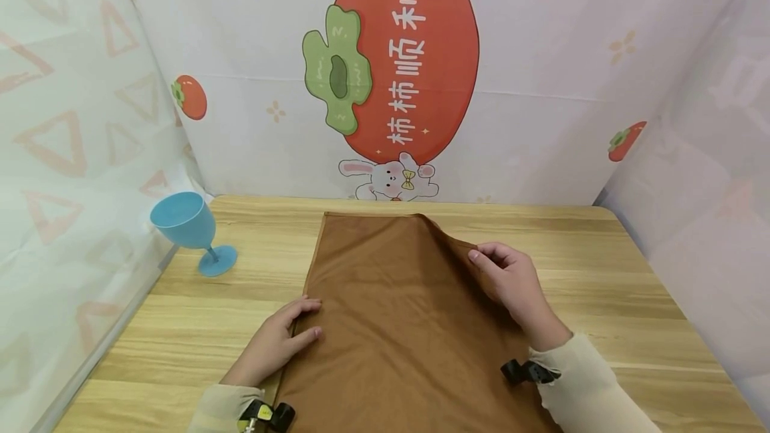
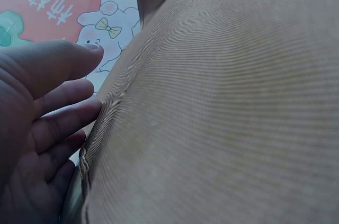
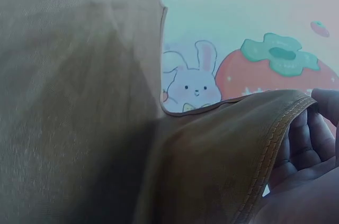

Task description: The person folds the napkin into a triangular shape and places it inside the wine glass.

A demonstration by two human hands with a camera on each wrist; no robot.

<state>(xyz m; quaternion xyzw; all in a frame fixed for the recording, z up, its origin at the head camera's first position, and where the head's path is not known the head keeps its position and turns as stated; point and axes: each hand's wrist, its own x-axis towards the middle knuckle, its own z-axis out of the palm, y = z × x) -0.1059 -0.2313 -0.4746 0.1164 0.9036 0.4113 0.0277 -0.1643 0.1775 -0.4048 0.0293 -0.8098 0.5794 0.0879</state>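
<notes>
A brown cloth [image 1: 385,313] with stitched hems lies spread over the wooden table, its far edge near the back of the tabletop. My right hand [image 1: 517,279] pinches the far right corner between thumb and fingers and holds it raised, so a fold slopes down from there. In the right wrist view the lifted hem [image 3: 270,150] curves up to the thumb. My left hand [image 1: 273,343] rests at the cloth's left edge with fingers extended. The left wrist view shows that hand's fingers [image 2: 66,121] loosely spread against the cloth's edge.
A blue plastic goblet [image 1: 186,222] stands at the back left of the table [image 1: 156,326]. Behind the table hangs a white backdrop [image 1: 535,146] printed with persimmons and a rabbit. Pale sheets hang at the left and right sides. Small black cameras sit on both wrists.
</notes>
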